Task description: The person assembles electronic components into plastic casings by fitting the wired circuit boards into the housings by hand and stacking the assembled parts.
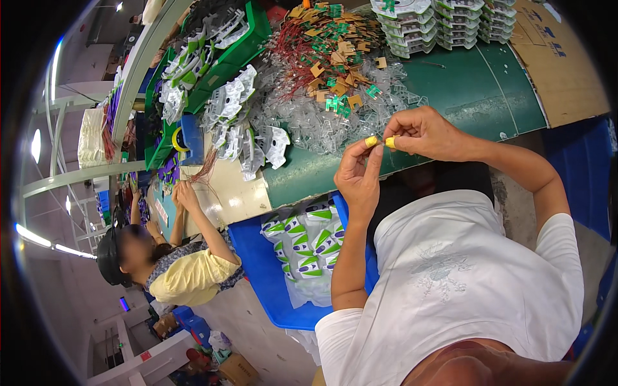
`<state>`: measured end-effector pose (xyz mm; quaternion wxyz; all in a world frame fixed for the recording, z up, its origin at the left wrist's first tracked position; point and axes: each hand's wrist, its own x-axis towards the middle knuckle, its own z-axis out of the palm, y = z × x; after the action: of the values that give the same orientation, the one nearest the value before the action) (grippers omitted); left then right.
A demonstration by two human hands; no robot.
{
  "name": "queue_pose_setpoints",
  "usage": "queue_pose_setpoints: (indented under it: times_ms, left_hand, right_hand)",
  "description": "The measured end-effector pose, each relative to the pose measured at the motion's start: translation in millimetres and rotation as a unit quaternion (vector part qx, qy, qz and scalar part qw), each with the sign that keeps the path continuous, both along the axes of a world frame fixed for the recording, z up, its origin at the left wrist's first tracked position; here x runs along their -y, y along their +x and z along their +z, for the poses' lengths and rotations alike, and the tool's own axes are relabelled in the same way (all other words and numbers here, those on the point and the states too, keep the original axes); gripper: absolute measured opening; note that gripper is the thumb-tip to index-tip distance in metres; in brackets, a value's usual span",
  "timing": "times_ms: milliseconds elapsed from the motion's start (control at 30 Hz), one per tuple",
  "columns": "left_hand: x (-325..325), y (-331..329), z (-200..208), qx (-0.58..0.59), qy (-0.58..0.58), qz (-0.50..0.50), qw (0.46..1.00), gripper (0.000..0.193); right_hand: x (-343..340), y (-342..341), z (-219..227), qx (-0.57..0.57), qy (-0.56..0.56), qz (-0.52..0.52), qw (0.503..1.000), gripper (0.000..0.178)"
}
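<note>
Just over the front edge of the green surface (463, 80), both hands meet — the left hand (358, 174) pinching with thumb and finger, the right hand (425, 134) closed in a pinch against it, with yellow wraps (390, 142) on fingertips of each. A small piece (382, 141) seems to be caught between them, too tiny for me to name. I'd take the step in hand as close fingertip work on that piece, and the next move as calling for a firm left pinch and fine right-hand control. Beyond the hands lie clear plastic parts (309, 132) and little boards (347, 51) with red wires (290, 48), so reaching that way looks crowded. Open room lies to the right — a bare green stretch between stacked white casings (405, 29) and the front edge, ending at cardboard (560, 71). Lower left, a blue bin (254, 276) holds packets (309, 241).
</note>
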<state>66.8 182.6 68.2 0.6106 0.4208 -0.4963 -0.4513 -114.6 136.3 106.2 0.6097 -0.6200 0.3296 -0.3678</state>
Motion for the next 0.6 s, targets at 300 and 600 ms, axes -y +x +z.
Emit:
queue_pose_setpoints:
  times_ms: [300,600]
  left_hand:
    - [-3.0,5.0,1.4,-0.07,0.054,-0.013,0.996,0.024]
    - [-4.1,52.6,-22.4,-0.425,0.327,-0.216,0.816,0.027]
  right_hand:
    - [-8.5,13.6,3.9,-0.168,-0.186,-0.05,0.967,0.011]
    - [15.8,37.3,-19.4,-0.07,-0.076,0.094,0.99,0.01]
